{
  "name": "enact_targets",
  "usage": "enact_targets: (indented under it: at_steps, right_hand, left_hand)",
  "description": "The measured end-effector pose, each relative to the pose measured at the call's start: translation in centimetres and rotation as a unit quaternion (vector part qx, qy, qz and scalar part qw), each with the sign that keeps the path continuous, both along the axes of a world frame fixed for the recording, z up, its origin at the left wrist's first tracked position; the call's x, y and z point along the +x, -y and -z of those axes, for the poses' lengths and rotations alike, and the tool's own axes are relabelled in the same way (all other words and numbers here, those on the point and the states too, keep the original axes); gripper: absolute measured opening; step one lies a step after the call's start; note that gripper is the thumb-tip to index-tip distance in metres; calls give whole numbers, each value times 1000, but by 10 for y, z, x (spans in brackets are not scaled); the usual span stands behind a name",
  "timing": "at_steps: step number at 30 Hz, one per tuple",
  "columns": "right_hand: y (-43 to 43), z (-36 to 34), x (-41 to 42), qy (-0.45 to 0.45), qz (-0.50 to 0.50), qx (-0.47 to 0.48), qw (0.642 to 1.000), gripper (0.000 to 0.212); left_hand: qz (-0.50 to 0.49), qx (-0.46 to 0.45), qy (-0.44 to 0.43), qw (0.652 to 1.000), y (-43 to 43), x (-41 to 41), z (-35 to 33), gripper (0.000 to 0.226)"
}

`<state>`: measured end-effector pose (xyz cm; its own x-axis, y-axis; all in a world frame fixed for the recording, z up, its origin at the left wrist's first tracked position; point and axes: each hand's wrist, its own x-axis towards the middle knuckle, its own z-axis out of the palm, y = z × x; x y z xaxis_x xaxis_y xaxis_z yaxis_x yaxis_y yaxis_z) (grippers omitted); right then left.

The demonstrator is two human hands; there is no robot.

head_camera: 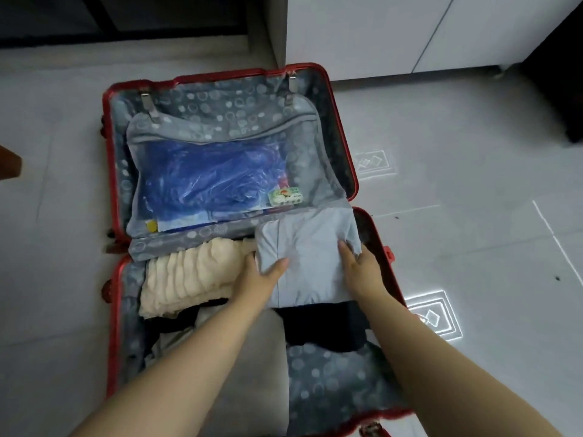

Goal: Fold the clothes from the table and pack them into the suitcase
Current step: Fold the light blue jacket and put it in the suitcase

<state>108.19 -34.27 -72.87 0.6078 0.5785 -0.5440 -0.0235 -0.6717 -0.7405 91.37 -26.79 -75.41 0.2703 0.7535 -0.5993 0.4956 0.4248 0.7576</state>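
Observation:
A red suitcase (111,171) lies open on the floor, its lining grey with circles. A folded light-blue garment (310,247) sits in the near half at the upper right. My left hand (260,275) holds its left edge, thumb on top and fingers tucked at the side. My right hand (359,268) grips its right edge, fingers over the fabric. A folded cream garment (189,272) lies to the left of it. A dark garment (321,326) lies just below the blue one, and a grey one (262,357) shows between my forearms.
The far half holds a zipped mesh pocket with a blue plastic bag (208,175) inside. Grey floor tiles (473,247) surround the case. White cabinets (394,33) stand behind at the right, and a brown wooden corner (9,165) juts in at the left edge.

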Motion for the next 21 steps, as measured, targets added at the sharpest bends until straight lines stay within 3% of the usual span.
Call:
enact_targets:
  at_steps: [3,5,8,10,12,14,17,21]
  right_hand:
    - [-11,46,9,105,-54,-59,991,44]
    - [-13,64,12,176,-65,-89,978,56]
    - [-12,66,12,392,-190,-106,894,65]
    - [-15,60,9,454,-325,-59,828,69]
    - [-21,54,11,402,-436,-61,803,69]
    - [-26,57,18,306,-491,-120,807,88]
    - [-28,77,25,275,-536,-163,782,122]
    - [-30,101,22,288,-553,-165,764,127]
  left_hand:
    - [53,95,-101,989,-5,8,34,91]
    - [135,178,-176,959,0,6,39,99]
    - [284,266,-278,878,6,3,29,103]
    - [370,287,-301,831,1,9,19,106]
    - [443,312,-296,787,-13,22,16,110]
    - [498,298,-289,761,-29,37,21,115]
    - [542,239,-295,750,-37,44,44,118]
    - [542,194,-320,752,-36,41,66,118]
